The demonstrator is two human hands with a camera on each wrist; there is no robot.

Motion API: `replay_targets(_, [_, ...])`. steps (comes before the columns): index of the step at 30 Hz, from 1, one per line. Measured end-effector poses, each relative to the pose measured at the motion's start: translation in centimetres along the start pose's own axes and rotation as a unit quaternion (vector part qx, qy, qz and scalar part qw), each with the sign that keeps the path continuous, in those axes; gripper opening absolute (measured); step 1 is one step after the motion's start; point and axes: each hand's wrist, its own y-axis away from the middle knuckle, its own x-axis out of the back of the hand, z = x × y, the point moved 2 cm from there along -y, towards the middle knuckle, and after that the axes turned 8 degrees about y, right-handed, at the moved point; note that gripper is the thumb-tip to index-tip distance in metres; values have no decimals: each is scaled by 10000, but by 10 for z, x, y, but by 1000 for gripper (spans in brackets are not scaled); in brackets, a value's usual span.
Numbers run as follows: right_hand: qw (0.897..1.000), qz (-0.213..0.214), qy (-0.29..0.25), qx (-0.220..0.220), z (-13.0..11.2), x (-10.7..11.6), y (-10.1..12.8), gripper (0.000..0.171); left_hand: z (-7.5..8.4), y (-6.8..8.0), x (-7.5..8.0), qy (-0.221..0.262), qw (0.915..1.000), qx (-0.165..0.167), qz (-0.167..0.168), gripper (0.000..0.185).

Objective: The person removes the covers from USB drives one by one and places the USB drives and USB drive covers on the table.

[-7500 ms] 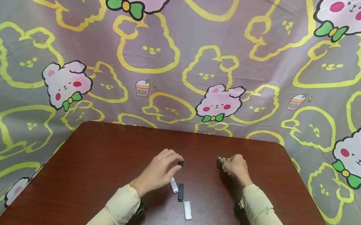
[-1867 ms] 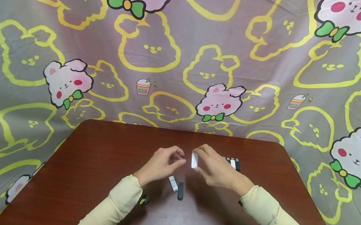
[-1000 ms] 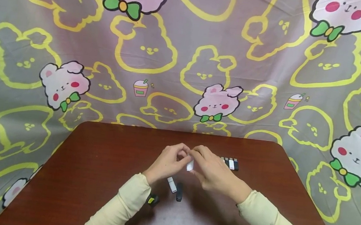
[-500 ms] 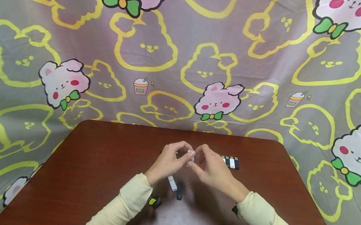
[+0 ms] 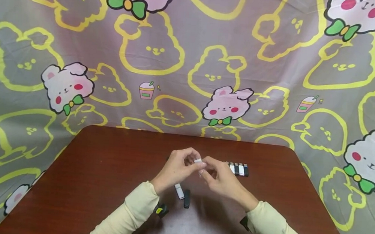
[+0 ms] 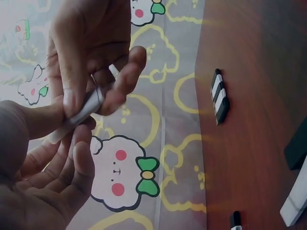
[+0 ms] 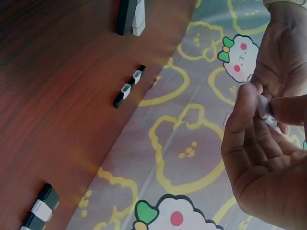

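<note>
A white USB flash drive (image 5: 198,160) is held above the middle of the table, between both hands. My left hand (image 5: 176,169) pinches one end between thumb and fingers. My right hand (image 5: 225,179) grips the other end, its fingertips meeting the left thumb. From the left wrist, the drive (image 6: 86,109) slants between the two thumbs, and a small white piece (image 6: 113,71) shows by the right fingers. Seen from the right wrist, fingers cover most of the drive (image 7: 262,106). Whether its cap is on or off, I cannot tell.
A row of black and white flash drives (image 5: 238,169), metal plugs exposed, lies right of the hands. A short row of black and white caps (image 7: 129,88) lies behind the left hand. Nearer are a white drive (image 5: 179,191) and a black drive (image 5: 187,198). Patterned cloth (image 5: 164,73) hangs behind.
Earlier this white drive lay at the front of the table. My right hand picked it up and brought it to the left hand; both hands now hold it, fingers shifting slightly.
</note>
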Motion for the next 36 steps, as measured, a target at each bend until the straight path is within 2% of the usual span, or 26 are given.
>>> replay_targets(5, [10000,-8,13,36,1,0,1,11,0,-1,2,-116,9997,-203,101,13])
replay_targets(15, [9997,-251,-38,-53,2,3,2,16,-4,-2,4,103,9998,-2,145,12])
replay_targets(18, [9988,-451,-25,-171,4,4,4,28,-6,-2,9,222,9996,26,196,12])
replay_targets(21, [9968,-740,-60,-281,6,5,8,44,-9,-2,19,335,9984,214,410,10])
replay_targets(23, [9964,-776,-51,-342,8,5,9,49,-12,-2,25,397,9969,376,567,10])
replay_targets(26, [9977,-494,-4,-471,14,8,7,37,-15,-1,29,238,9966,513,604,13])
replay_targets(30, [9969,-23,-141,-772,24,14,2,12,-17,1,28,-99,9974,428,572,13])
replay_targets(36, [9903,290,-392,-1303,38,26,-8,11,-18,3,28,-321,9979,211,515,9])
